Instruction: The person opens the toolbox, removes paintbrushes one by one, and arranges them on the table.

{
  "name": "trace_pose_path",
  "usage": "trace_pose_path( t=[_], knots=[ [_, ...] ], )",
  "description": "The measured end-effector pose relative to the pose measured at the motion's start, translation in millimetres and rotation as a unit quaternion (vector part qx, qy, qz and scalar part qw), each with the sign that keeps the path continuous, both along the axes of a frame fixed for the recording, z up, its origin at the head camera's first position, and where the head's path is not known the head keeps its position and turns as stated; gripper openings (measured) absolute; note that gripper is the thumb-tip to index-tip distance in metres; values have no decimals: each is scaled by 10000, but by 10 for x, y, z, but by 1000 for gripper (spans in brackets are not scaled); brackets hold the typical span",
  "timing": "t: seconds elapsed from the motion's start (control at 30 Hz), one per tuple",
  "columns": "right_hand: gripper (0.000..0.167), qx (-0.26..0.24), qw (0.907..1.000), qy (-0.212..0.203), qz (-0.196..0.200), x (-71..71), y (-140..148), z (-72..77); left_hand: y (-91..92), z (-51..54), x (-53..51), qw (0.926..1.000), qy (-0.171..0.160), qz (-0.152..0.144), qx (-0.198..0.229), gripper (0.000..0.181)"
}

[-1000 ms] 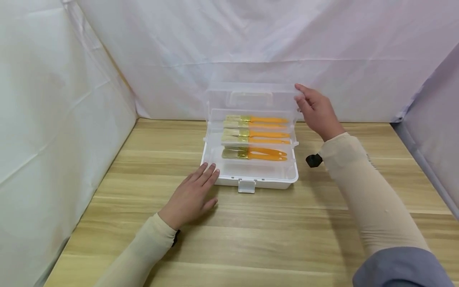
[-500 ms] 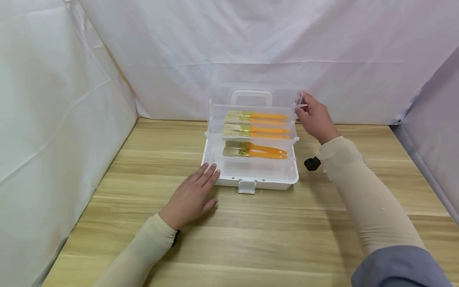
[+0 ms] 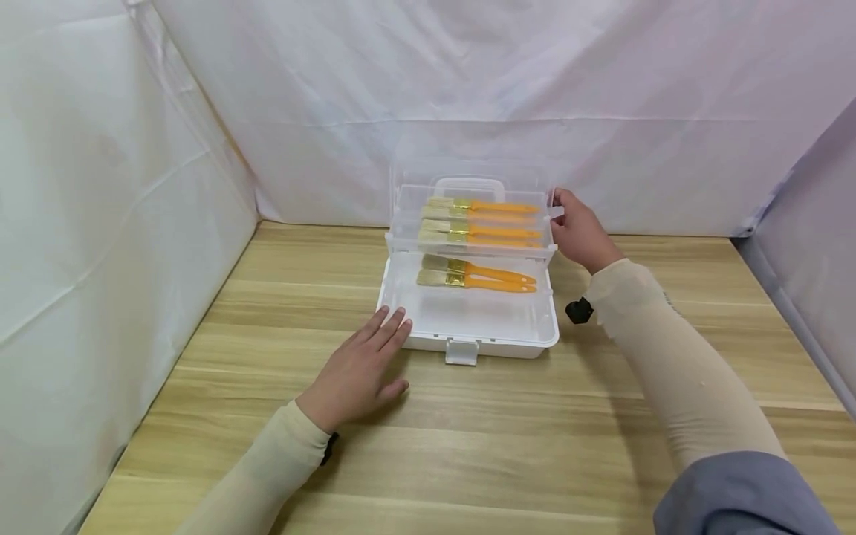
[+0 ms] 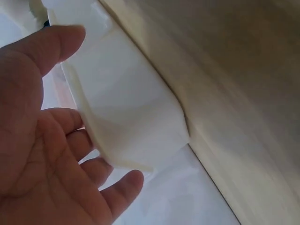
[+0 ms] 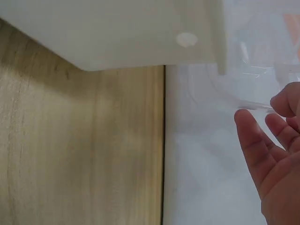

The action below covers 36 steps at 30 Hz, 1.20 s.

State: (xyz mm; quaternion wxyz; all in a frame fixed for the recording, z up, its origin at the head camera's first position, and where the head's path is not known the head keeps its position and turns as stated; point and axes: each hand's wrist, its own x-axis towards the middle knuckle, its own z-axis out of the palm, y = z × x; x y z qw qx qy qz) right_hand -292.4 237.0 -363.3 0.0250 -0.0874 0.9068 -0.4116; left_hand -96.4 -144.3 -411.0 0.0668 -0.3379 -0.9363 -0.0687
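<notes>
A white plastic storage box (image 3: 481,347) stands with its clear lid (image 3: 528,174) raised at the back. Paintbrushes with yellow-orange handles lie inside: two brushes (image 3: 495,279) in the lower part, and several more brushes (image 3: 504,234) in or behind a clear raised tray (image 3: 401,238). My right hand (image 3: 583,232) pinches the clear edge at the right of the lid, its fingertips partly hidden behind the plastic. At the front left corner my left hand (image 3: 361,364) rests with its fingers extended against the box rim, thumb spread near the table.
A clear latch (image 3: 461,352) hangs at the box's front. The wood-grain table (image 3: 468,461) runs up to a white cloth (image 3: 321,148) behind, with more cloth at left and right.
My right hand has moved slightly down, and the raised tray with its brushes has shifted up and back, uncovering the lower part. The left hand has hardly moved.
</notes>
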Motion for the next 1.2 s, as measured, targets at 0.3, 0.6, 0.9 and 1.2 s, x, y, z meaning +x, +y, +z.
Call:
trace_pose_path(
  t=[0.3,0.6,0.9,1.2],
  knots=[
    [58,98,9994,-260,194,-60,27,-128,44,31,50,9998,-33,167,-119,86],
    [68,174,9985,-438,269,-87,87,-182,90,8,70,9996,30,210,-196,84],
    [73,158,9975,-598,356,-93,88,-231,86,-11,65,9993,14,217,-295,85],
    [60,267,9940,-869,602,-98,85,-280,60,-24,154,9996,133,129,-199,87]
  ],
)
